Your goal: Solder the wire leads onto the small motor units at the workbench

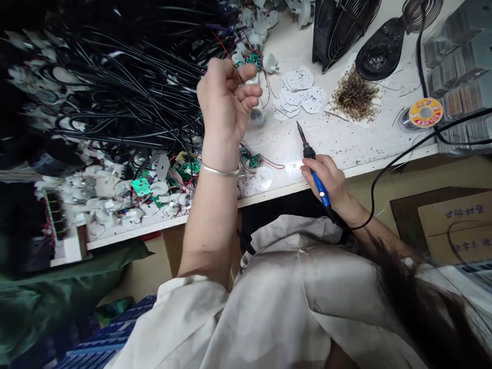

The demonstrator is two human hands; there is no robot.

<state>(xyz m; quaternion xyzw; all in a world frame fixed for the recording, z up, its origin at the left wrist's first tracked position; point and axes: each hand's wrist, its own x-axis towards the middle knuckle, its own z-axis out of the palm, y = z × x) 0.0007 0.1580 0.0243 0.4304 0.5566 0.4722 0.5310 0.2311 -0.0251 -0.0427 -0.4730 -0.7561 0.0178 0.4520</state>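
Note:
My right hand point(328, 182) is closed around the blue handle of a soldering iron point(320, 187), whose bare tip points up and away over the bench. My left hand point(229, 100) is raised above the bench with its fingers curled. Thin wires point(222, 44), one of them red, run to its fingertips; the exact grip is partly hidden. Just beyond that hand lies a small green circuit board point(253, 60) with white plastic parts. Near the bench's front edge, a white LED disc point(294, 165) lies by the iron, with red and black wires leading to it from another green board point(254, 160).
Loose white discs point(300, 97) are stacked mid-bench. Behind stands a black fan point(342, 31). Rightward are a dark residue pile point(354, 95), a black iron stand point(380, 51) and a solder spool point(426, 112). Black cables point(142, 82) heap at left; the iron's cord point(388, 169) loops right.

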